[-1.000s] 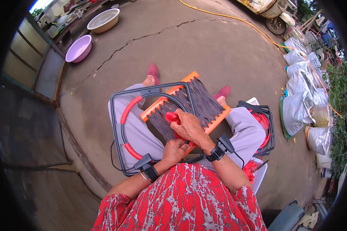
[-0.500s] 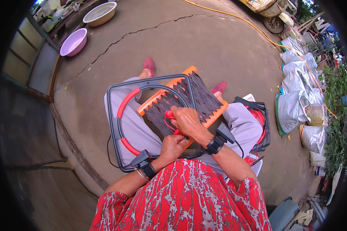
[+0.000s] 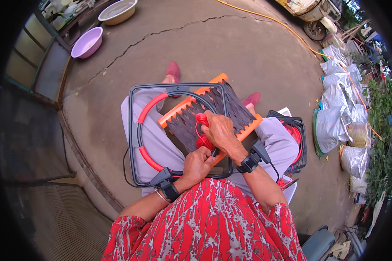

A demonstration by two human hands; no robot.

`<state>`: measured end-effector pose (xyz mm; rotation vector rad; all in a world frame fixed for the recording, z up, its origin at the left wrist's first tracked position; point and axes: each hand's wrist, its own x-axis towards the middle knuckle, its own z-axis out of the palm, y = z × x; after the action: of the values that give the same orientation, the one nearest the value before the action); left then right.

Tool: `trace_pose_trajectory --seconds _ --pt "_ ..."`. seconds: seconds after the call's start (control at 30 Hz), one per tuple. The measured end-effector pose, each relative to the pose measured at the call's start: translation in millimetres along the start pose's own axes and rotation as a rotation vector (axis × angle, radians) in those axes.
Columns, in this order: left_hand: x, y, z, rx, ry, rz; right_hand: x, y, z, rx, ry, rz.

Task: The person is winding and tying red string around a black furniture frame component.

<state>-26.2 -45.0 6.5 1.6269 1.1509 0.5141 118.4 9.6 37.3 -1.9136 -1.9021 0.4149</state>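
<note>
Over my lap lies a dark square frame [image 3: 132,114] with a round ring inside it. Red wrapping [image 3: 150,159] covers parts of the ring. My left hand [image 3: 197,164] is closed on the ring's lower right side. Just beyond it, my right hand [image 3: 221,132] is closed on a bundle of red cord [image 3: 201,118], whose end pokes out past the fingers. More red cord [image 3: 203,141] hangs between the two hands, against the ring. My fingers hide exactly how the cord meets the ring.
Between my legs stands an orange-edged piece with dark stretched bands [image 3: 235,104]. Right of my knee are stacked dark frames with red cord [image 3: 297,143]. Farther off are a purple basin [image 3: 87,43], a pale basin [image 3: 117,12], white sacks [image 3: 332,124] and a yellow hose [image 3: 287,29].
My right hand has risen slightly away from the left one, and more red cord shows between them. The left hand keeps its place on the ring. The whole view has shifted a little.
</note>
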Motion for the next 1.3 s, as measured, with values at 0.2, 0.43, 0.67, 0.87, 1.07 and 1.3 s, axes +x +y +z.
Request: trace_pose_trajectory --seconds 0.2,0.43,0.67,0.87,1.07,1.3 --pt "1 0 -2 0.016 -0.017 -0.068 16 24 -32 0.190 0.431 0.103" --pt "3 -9 1 0.018 0.024 -0.140 -16 17 -114 1.209 0.404 0.245" --pt "12 -34 7 -0.237 -0.057 -0.237 -112 27 -213 1.466 0.400 0.088" --pt "14 -6 -3 -0.367 -0.110 -0.361 -202 81 -251 1.006 0.511 0.568" --pt "14 -2 -7 -0.484 -0.208 -0.487 -213 112 -228 0.717 0.546 0.844" --pt "18 6 -15 -0.697 -0.262 -0.593 -223 142 -204 0.517 0.470 0.894"
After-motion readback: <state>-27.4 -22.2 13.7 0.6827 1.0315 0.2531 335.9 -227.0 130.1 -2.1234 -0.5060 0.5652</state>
